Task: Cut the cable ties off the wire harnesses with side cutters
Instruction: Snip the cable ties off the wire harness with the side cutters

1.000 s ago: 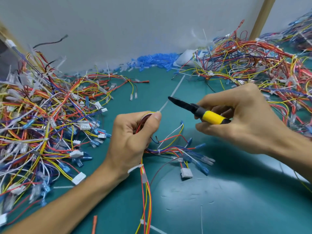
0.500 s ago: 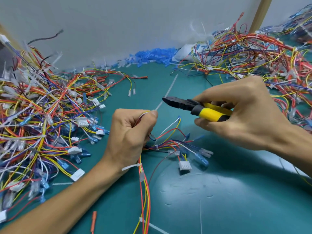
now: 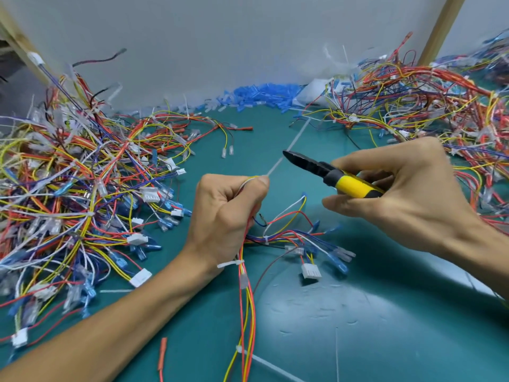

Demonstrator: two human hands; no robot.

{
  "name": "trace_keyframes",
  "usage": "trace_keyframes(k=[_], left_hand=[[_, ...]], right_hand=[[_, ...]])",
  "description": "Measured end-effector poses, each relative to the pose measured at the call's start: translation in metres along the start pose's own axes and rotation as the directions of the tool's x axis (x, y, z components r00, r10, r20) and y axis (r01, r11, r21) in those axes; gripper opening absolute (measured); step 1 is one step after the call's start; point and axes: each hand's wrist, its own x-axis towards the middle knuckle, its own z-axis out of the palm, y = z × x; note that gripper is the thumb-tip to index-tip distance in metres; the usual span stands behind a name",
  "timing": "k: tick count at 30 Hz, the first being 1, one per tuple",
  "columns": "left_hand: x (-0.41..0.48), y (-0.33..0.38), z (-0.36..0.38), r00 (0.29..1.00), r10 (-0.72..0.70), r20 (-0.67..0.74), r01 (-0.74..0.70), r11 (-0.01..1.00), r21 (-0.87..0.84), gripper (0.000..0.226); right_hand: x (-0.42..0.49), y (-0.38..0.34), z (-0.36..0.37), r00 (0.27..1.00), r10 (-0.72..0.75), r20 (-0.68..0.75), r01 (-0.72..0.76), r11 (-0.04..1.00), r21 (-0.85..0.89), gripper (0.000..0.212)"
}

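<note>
The left hand (image 3: 228, 216) stays clenched round the wire harness (image 3: 289, 235), with the cable tie (image 3: 274, 169) tail poking up past its thumb. The side cutters (image 3: 349, 184) have rolled edge-on since a moment ago, their tip at that tail, perhaps touching. The right hand (image 3: 407, 197) grips the yellow handles.

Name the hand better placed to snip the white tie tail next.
Right. The right hand grips the side cutters, their black tip beside the cable tie tail; the left hand is busy gripping the wire harness that the tail sticks out from.
</note>
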Motion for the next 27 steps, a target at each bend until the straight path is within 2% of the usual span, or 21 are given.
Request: trace_keyframes(k=[2,5,10,16,22,27], left_hand=[[0.000,-0.001,-0.001,1.000,-0.008,0.012,0.008,1.000,0.000,0.053],[-0.002,-0.003,-0.003,0.997,0.007,0.083,-0.006,1.000,-0.016,0.056],[-0.004,0.000,0.002,0.980,0.045,0.191,-0.061,0.995,0.083,0.051],[-0.008,0.005,0.002,0.968,0.078,0.237,-0.117,0.981,0.156,0.047],[-0.007,0.005,0.005,0.969,0.097,0.227,-0.142,0.971,0.192,0.044],[-0.009,0.005,0.005,0.967,0.110,0.229,-0.161,0.962,0.219,0.047]], right_hand=[[0.001,0.000,0.002,0.999,0.029,0.013,-0.029,0.999,0.017,0.028],[0.004,0.004,-0.001,0.995,0.056,0.087,-0.063,0.995,0.078,0.020],[0.012,0.011,-0.008,0.985,0.120,0.122,-0.128,0.990,0.061,0.017],[0.009,0.007,-0.007,0.991,0.062,0.121,-0.076,0.990,0.115,0.011],[0.003,0.001,0.003,0.978,0.005,0.208,-0.038,0.987,0.153,0.015],[0.000,0.000,0.011,0.978,-0.030,0.207,0.006,0.993,0.118,0.013]])
